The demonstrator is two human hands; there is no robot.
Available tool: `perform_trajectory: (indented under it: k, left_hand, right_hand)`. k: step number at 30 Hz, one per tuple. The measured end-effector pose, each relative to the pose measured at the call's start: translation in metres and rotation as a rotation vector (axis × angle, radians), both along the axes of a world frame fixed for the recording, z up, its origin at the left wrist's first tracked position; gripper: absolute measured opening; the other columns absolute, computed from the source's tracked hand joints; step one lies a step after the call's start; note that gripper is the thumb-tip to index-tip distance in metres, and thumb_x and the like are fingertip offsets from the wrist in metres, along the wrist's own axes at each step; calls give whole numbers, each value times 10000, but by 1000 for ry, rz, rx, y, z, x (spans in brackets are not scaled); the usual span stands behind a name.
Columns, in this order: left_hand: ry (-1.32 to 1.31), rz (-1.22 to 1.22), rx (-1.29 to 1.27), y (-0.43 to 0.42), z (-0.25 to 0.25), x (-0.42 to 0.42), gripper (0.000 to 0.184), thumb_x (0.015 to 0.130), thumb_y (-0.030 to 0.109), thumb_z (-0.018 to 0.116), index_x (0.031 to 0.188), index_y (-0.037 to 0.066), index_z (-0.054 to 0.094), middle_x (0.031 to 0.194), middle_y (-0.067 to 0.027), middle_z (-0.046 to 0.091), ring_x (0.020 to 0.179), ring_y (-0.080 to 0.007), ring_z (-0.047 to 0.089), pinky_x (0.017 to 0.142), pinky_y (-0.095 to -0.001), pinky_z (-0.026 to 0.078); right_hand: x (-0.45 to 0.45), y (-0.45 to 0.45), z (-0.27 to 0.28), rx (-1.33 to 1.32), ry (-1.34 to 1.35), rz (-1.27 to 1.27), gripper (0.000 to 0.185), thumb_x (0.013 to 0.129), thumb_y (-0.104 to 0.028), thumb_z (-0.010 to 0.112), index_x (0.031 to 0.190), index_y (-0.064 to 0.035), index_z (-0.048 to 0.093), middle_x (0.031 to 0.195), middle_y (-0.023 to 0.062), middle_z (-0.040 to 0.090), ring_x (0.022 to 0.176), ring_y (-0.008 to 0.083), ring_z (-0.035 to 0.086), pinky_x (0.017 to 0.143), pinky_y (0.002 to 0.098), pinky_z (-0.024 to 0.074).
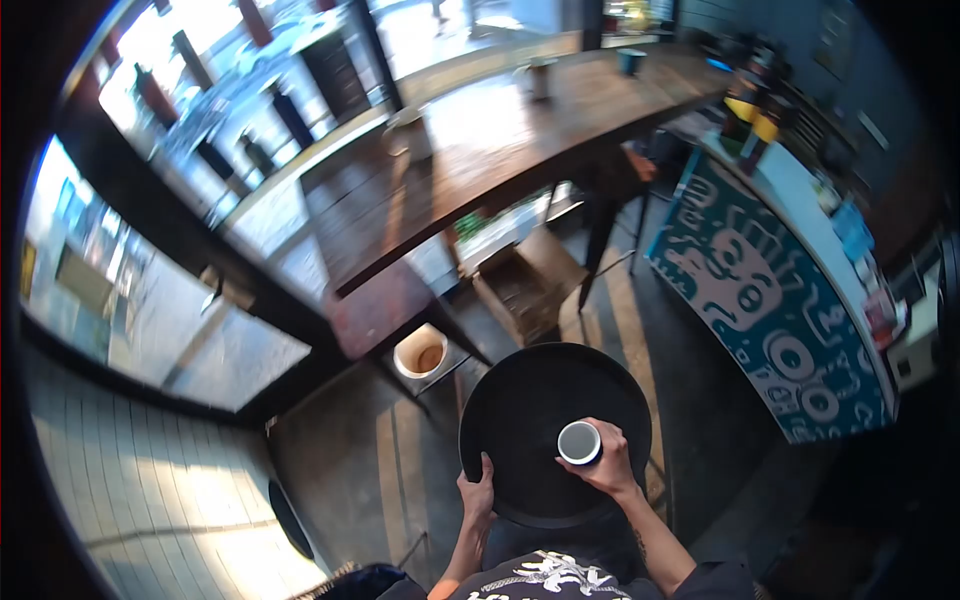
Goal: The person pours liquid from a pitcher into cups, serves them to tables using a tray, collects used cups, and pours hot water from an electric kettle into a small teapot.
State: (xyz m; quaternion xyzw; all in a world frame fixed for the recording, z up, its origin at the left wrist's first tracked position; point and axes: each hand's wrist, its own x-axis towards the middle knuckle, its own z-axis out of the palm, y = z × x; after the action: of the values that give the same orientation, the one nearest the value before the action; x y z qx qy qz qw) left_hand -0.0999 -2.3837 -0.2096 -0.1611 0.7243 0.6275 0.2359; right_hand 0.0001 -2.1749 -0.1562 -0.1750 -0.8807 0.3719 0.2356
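Note:
A round black tray [520, 415] is held level in front of my body. My left hand [478, 495] grips its near left edge, with the thumb on top of the rim and the other fingers hidden beneath. Over the right part of the tray, my right hand [608, 462] is wrapped round a small cup [579, 443] with a white rim. The cup is upright, and its inside or top looks grey. Whether its base touches the tray cannot be seen from above.
Ahead stands a long wooden table [480, 150] with a teal cup [631, 62] at its far end. Below it are a stool [380, 305], a white bin [420, 352] and an open cardboard box [515, 290]. A counter with a painted teal front [770, 300] stands right.

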Motion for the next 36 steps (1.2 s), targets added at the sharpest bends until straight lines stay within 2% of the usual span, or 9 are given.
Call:
perform_trajectory:
  k: [11,15,19,23,25,28,31,34,36]
  left_hand:
    - [-129,-564,258,277,20,168,417,904,413,667,1005,9,630,832,-18,627,728,-100,567,656,-289,485]
    - [-100,-790,163,351,25,219,372,898,420,674,873,56,603,664,56,491,576,-56,427,520,-266,364]
    - [-198,-953,353,438,31,271,277,938,300,644,934,23,634,772,-24,627,674,-111,598,634,-276,502]
    - [-278,-1168,359,530,37,319,282,945,277,628,980,-3,638,804,-79,672,661,-157,638,595,-301,542]
    - [-276,-1192,256,577,55,356,284,941,282,636,987,2,636,783,-53,656,642,-148,622,593,-292,530]
    - [-239,-1344,231,648,22,388,288,938,284,643,1005,4,633,796,-38,644,663,-138,607,604,-288,522]
    - [-315,-1472,295,707,47,447,302,942,267,639,1058,-11,616,893,-55,641,745,-152,613,653,-315,534]
    - [-322,-1609,336,758,54,503,342,946,257,630,1136,-24,594,972,-84,655,832,-182,645,740,-333,553]
    - [-330,-1662,366,789,59,545,352,944,257,633,1147,-27,591,978,-87,656,843,-185,647,750,-334,552]
  right_hand:
    - [254,179,43,232,109,-641,620,606,-296,893,1070,-21,588,966,112,677,918,316,652,903,413,454]
    - [335,211,46,19,73,-803,877,570,-394,905,1241,7,509,1105,171,631,1033,334,615,972,425,425]
    - [419,237,75,75,-45,-999,1143,554,-531,855,1418,24,354,1331,216,520,1213,361,537,1036,430,399]
    - [513,259,95,56,-124,-1301,808,765,-307,801,1390,20,409,1437,239,403,1360,383,368,1084,438,355]
    - [557,284,88,241,-24,-1477,610,904,-277,658,1392,-3,415,1392,245,453,1323,393,414,1082,430,360]
    - [613,331,53,-234,264,-1674,493,1004,-259,499,1410,4,401,1420,199,456,1328,289,428,1071,372,356]
    - [663,351,-17,-1102,806,-1748,716,973,-552,424,1434,-5,374,1429,166,453,1298,282,445,1061,395,353]
    - [682,378,14,-1327,1030,-1925,835,911,-657,447,1435,-11,374,1414,165,467,1274,280,463,1055,414,359]
    - [709,388,5,-1225,1240,-1886,816,899,-651,482,1410,-18,410,1377,154,504,1231,266,502,1023,405,396]
